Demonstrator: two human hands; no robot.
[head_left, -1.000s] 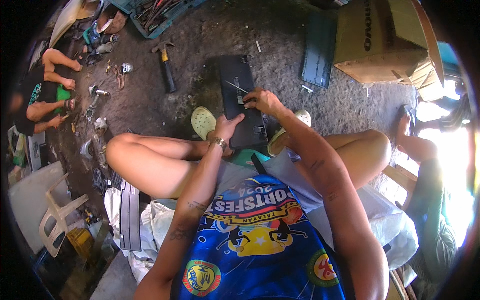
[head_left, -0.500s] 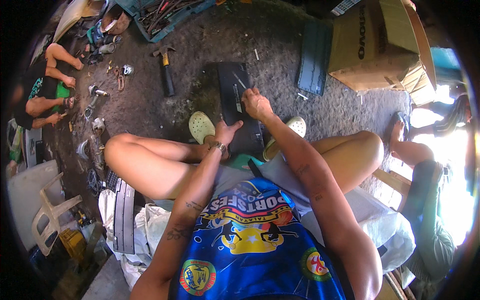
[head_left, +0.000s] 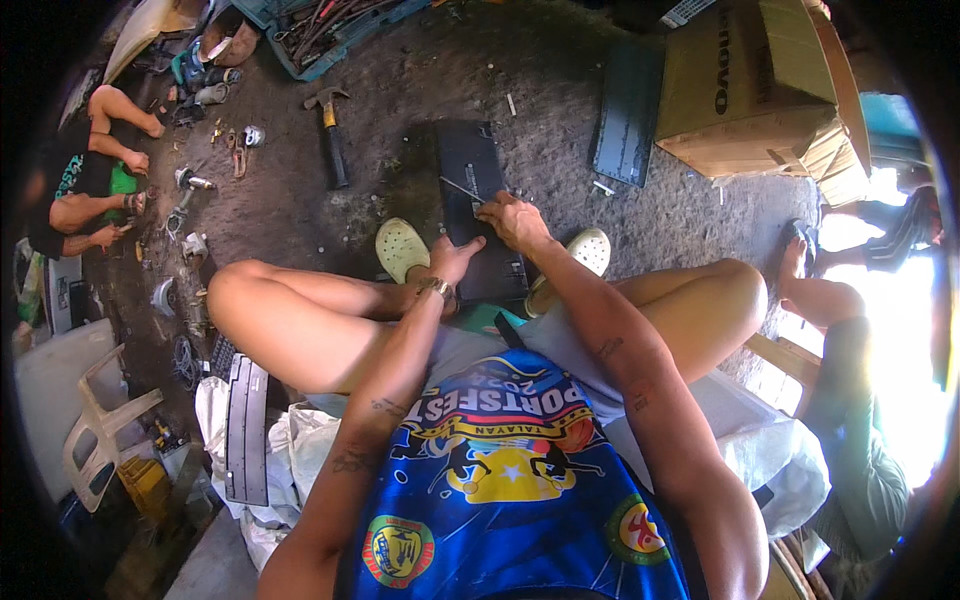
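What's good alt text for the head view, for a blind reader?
A person's right hand holds a thin metal tool over a dark flat panel that the left hand touches. A hammer lies left, a cardboard box right.

Beyond the black rectangular panel [head_left: 468, 150], the floor [head_left: 440, 80] lies open around a small white stick [head_left: 510, 104]; to the panel's right, a blue-grey sheet [head_left: 625, 120] and a cardboard box [head_left: 755, 95] block passage. Left, past bare ground, lies a claw hammer [head_left: 332, 140]. Clogs [head_left: 398, 250] flank its near end.
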